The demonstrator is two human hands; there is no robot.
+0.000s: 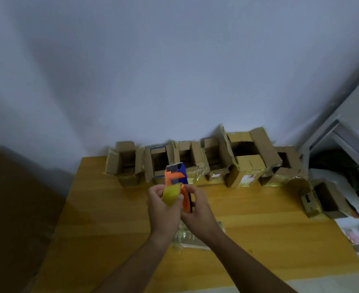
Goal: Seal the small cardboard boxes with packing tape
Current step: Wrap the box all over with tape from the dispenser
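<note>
A: Start at the left. What's on the table (102,218)?

B: A row of small cardboard boxes (208,161) runs along the far edge against the wall (153,70), beginning with the leftmost box (124,163). All stand with flaps up, none taped shut, so I'd say they were lined up to be sealed one after another.

A: And the hands?

B: Both are raised in front of that row, over the middle of the table. The left hand (163,210) pinches the yellowish roll of packing tape (171,195) between thumb and curled fingers (154,190), probably hunting for the loose end. The right hand (197,208) has its fingers wrapped round the orange and blue tape dispenser (177,180), whose blade end points up and away.

A: Why hold it that way?

B: My guess is it steadies the dispenser so the tape can be pulled out before going to a box.

A: Further right?

B: The tall open box (246,159), then one tipped box (320,198) at the table's right edge, apart from the row.
</note>
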